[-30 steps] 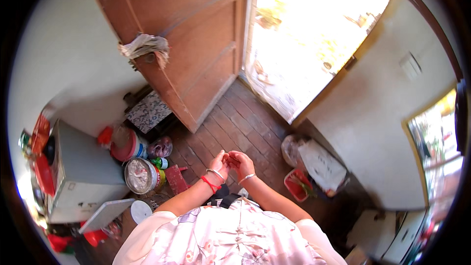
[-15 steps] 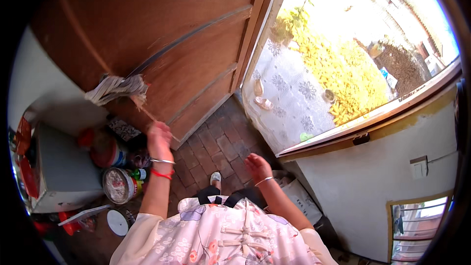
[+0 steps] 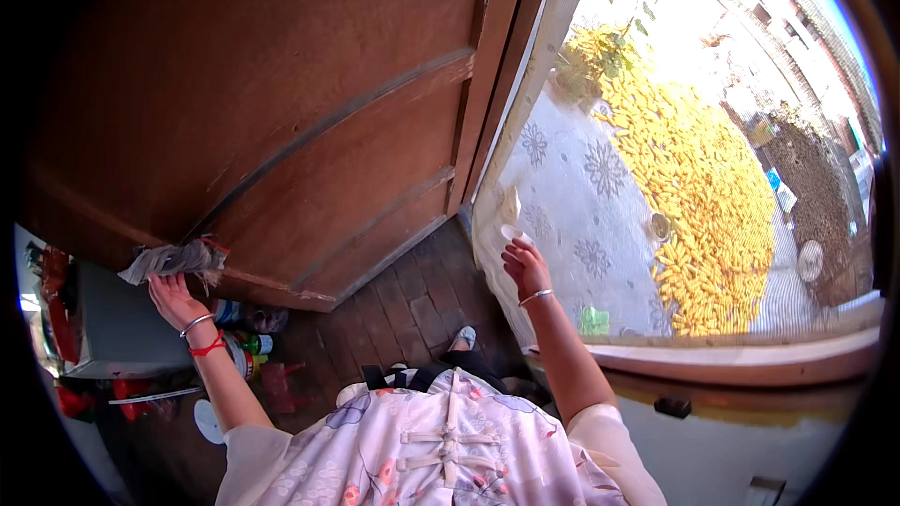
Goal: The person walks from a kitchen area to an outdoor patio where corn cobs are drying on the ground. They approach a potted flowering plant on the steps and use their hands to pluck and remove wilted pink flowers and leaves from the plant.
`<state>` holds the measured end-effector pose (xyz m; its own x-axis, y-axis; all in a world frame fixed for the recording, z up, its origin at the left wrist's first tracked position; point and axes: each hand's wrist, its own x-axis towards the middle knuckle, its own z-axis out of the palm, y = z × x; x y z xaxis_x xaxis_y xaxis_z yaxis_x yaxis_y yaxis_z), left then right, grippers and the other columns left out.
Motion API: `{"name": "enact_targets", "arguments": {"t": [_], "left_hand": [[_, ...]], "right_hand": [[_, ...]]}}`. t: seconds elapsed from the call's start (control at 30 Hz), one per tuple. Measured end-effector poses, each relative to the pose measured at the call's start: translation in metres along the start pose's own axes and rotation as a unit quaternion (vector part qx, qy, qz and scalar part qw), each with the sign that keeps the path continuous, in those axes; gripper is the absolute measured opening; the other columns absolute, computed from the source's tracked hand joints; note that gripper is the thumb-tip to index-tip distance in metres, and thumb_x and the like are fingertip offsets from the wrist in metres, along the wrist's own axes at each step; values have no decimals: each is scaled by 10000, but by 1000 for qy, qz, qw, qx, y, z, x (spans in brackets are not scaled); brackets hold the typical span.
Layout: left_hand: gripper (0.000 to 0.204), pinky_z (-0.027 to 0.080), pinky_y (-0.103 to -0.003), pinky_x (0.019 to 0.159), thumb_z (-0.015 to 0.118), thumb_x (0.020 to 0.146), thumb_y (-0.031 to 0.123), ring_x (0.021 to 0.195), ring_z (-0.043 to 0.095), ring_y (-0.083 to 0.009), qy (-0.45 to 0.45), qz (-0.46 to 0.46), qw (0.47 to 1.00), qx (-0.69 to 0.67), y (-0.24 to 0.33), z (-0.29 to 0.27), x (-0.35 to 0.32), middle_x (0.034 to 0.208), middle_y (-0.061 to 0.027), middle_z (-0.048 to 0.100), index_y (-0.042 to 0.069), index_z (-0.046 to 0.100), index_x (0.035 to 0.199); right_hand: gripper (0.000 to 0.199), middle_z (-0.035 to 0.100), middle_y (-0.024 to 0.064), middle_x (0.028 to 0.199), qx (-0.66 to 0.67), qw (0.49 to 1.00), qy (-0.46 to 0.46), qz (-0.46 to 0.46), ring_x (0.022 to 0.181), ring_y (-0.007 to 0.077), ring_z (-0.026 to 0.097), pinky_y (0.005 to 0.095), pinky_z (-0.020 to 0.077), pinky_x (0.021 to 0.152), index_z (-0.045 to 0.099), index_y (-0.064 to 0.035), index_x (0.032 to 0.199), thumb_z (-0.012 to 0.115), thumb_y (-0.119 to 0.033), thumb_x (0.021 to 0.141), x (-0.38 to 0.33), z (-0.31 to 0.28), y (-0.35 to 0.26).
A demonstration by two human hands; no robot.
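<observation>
My left hand [image 3: 175, 304] reaches out to the lower left, fingers stretched toward a bundle of grey-white cloth [image 3: 173, 260] fixed at the edge of the brown wooden door [image 3: 328, 159]. The fingertips meet the bundle's underside; whether they press on it I cannot tell. Raised at the right of the door is my right hand [image 3: 527, 268], open and empty, its fingers a little apart. It hangs in front of the sheer mesh curtain [image 3: 553, 197] in the doorway. Past its fingertips, a pale shoe [image 3: 515, 233] shows, partly covered by the hand.
Outside, yellow corn cobs [image 3: 712, 215] cover a broad strip of ground. A grey cabinet [image 3: 122, 323] stands at the left, with a green bottle [image 3: 260, 344] and a red stool [image 3: 279, 384] nearby. Brick flooring [image 3: 394, 309] runs up to the door.
My left hand has gone left to the cloth bundle, and my right hand has risen toward the curtain. The view has shifted; the door now fills more of the left side.
</observation>
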<state>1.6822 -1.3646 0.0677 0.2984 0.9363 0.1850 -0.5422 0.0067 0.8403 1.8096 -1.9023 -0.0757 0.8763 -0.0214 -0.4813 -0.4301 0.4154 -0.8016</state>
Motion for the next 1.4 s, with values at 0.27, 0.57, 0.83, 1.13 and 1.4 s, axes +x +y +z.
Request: {"name": "enact_targets", "arguments": {"t": [0.27, 0.57, 0.83, 1.13, 1.4], "left_hand": [[507, 426, -402, 822, 659, 719, 250, 970, 500, -279, 103, 38, 983, 150, -24, 17, 28, 1102, -179, 466, 6, 373, 1059], [321, 430, -313, 705, 536, 750, 254, 776, 562, -217, 272, 230, 839, 411, -10, 19, 14, 872, -117, 591, 17, 520, 966], [352, 401, -434, 721, 540, 738, 306, 848, 531, -409, 368, 160, 783, 476, -35, 45, -7, 858, -237, 571, 5, 473, 908], [478, 408, -453, 740, 509, 774, 405, 845, 529, -417, 514, 97, 626, 578, -33, 99, -21, 891, -251, 565, 2, 456, 1026], [384, 413, -463, 737, 439, 825, 361, 856, 525, -424, 650, 1, 480, 589, -13, 156, 11, 894, -277, 555, -2, 424, 950]], "right_hand": [[408, 574, 63, 963, -409, 901, -137, -44, 804, 113, 530, 243, 429, 647, 427, -51, 1186, 510, -126, 794, 184, -61, -85], [489, 516, 224, 1079, -509, 755, 343, -233, 964, 323, 523, 366, 434, 810, 452, 36, 1134, 506, -301, 784, 314, -203, -247], [253, 597, 152, 905, -806, 474, -328, -136, 839, 280, 585, 361, 472, 701, 590, -81, 927, 560, -243, 735, 379, -121, -124], [220, 589, 152, 904, -525, 381, -744, -159, 853, 311, 566, 376, 455, 713, 559, -78, 956, 523, -185, 768, 359, 229, -113], [304, 583, 132, 898, -302, 254, -903, -169, 753, 236, 596, 308, 477, 643, 517, -54, 1041, 579, -120, 751, 312, 513, -107]]}}
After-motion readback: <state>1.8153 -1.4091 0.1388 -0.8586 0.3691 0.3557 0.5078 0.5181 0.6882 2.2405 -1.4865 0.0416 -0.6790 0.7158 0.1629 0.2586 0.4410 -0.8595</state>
